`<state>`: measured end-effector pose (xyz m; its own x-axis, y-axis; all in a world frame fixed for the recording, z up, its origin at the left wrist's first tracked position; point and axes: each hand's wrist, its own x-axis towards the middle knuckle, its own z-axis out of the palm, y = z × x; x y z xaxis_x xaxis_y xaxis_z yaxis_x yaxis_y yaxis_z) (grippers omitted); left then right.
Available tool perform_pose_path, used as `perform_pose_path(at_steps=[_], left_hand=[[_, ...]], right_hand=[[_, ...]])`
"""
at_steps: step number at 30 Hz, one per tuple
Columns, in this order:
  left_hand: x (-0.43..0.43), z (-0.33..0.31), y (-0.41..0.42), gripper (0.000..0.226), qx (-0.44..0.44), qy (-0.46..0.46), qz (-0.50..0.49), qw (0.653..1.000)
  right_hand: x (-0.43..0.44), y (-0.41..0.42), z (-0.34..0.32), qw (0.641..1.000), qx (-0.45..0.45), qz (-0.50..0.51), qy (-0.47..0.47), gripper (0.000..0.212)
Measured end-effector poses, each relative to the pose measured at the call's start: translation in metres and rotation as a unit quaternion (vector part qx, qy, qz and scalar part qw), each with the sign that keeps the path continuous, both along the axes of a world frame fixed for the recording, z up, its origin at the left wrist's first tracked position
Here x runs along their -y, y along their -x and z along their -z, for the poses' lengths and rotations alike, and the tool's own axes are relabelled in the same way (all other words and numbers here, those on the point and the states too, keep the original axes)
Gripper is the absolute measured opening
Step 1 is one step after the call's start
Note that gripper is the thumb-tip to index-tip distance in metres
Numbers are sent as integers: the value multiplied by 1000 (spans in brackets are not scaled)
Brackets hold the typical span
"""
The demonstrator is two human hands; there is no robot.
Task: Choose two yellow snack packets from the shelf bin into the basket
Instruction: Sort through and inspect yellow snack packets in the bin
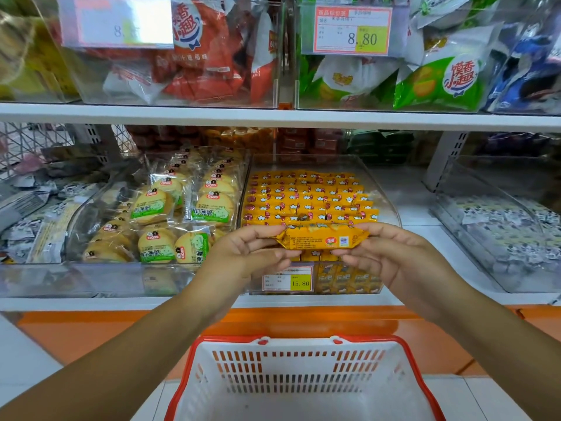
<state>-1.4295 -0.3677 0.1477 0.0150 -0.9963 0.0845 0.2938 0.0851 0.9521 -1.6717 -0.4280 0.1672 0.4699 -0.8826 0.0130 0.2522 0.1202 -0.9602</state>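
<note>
We're in a shop here. White shelves (273, 117) carry clear bins (385, 205) of packaged snacks, each fronted by price tags (352, 30). A shopping basket (303, 375) sits below.

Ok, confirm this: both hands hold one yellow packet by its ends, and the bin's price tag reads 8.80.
No: the head view shows the price tag on the bin reads 15.80, not 8.80. The left hand and right hand do hold one yellow packet by its ends.
</note>
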Motion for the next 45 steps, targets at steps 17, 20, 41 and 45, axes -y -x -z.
perform_pose_path(at_steps=[17, 20, 41, 45], left_hand=[[-5, -1, 17, 14, 12, 18, -97, 995], [-4, 0, 17, 13, 28, 14, -125, 992], [1, 0, 6, 42, 31, -16, -35, 999], [0, -1, 9, 15, 123, -3, -59, 991]], right_hand=[[-8, -7, 5, 993, -43, 79, 76, 29], [-11, -9, 4, 990, -66, 82, 89, 21], [-3, -4, 8, 999, 4, 27, 18, 56], [-3, -7, 8, 996, -27, 65, 49, 50]])
